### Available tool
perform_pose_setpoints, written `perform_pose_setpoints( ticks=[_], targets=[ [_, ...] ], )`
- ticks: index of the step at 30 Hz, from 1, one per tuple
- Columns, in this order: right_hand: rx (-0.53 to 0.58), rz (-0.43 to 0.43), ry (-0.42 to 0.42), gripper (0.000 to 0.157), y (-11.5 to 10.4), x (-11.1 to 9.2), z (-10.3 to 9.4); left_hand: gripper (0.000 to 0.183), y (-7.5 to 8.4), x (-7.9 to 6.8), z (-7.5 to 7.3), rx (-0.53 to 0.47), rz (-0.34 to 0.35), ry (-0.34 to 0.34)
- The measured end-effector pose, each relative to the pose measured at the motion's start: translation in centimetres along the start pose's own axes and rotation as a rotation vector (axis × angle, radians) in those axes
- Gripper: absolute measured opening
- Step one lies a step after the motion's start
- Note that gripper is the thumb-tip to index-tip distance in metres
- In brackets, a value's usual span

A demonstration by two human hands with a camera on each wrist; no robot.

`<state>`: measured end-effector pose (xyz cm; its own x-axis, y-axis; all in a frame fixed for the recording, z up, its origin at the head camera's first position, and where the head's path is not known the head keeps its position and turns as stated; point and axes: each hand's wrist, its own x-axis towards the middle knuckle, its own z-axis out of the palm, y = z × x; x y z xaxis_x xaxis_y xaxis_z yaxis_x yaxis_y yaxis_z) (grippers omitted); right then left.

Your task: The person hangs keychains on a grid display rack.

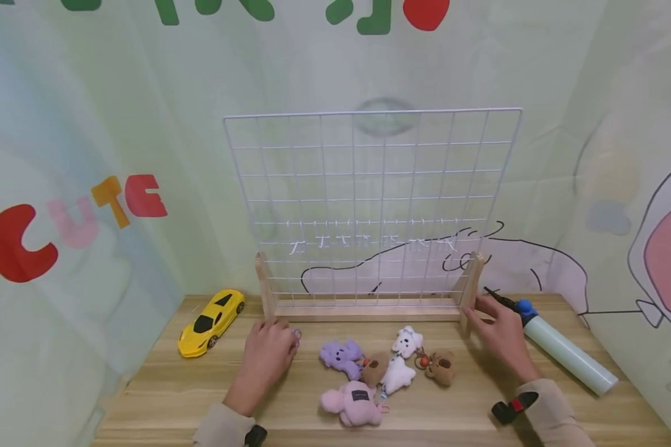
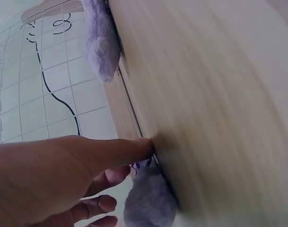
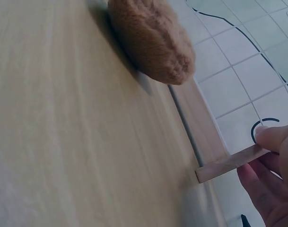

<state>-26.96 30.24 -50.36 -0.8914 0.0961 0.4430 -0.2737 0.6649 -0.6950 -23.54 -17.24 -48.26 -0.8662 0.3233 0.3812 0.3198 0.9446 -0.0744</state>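
A white wire grid [image 1: 369, 186] stands upright in a wooden base [image 1: 369, 310], with several small white hooks in a row across it. My left hand [image 1: 268, 351] is beside the base's left foot. In the left wrist view, its thumb and fingertips pinch at the purple ring of a greyish-purple plush keychain [image 2: 151, 198], which the hand mostly hides in the head view. My right hand [image 1: 500, 332] holds the base's right foot [image 3: 231, 163] between thumb and fingers. Between the hands lie plush keychains: purple [image 1: 341, 357], pink [image 1: 355, 403], white [image 1: 397, 372] and brown [image 1: 440, 367].
A yellow toy car [image 1: 212, 323] is at the left on the wooden table [image 1: 162, 397]. To the right of my right hand lies a pale green cylinder [image 1: 570, 354] with a dark, blue-knobbed end. Printed cloth [image 1: 117, 124] hangs behind and at both sides.
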Motion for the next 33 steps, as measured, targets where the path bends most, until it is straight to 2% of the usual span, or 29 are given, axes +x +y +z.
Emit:
perform_pose_setpoints(
  ticks=[7,13,18,25,30,33],
  targets=[
    [0.002,-0.023,0.029,0.037,0.4,-0.3,0.2,0.006,0.4,0.0,0.2,-0.004,0.023,-0.033],
    [-0.011,-0.036,0.038,0.037,0.5,-0.3,0.3,0.01,0.5,-0.4,0.4,-0.005,0.054,0.009],
    [-0.003,-0.035,0.036,0.038,0.5,-0.3,0.5,0.012,0.3,-0.2,-0.1,-0.038,0.031,0.009],
    [-0.001,-0.052,0.043,0.039,0.8,0.0,0.5,0.015,-0.7,0.0,-0.3,-0.126,0.022,-0.039],
    [0.014,-0.061,0.048,0.039,1.1,-0.1,0.6,0.012,-1.1,0.0,0.3,-0.201,0.048,-0.005],
    [0.017,-0.061,0.05,0.038,1.1,-0.1,0.7,0.013,-1.3,0.1,0.5,-0.229,0.031,0.008]
  ],
)
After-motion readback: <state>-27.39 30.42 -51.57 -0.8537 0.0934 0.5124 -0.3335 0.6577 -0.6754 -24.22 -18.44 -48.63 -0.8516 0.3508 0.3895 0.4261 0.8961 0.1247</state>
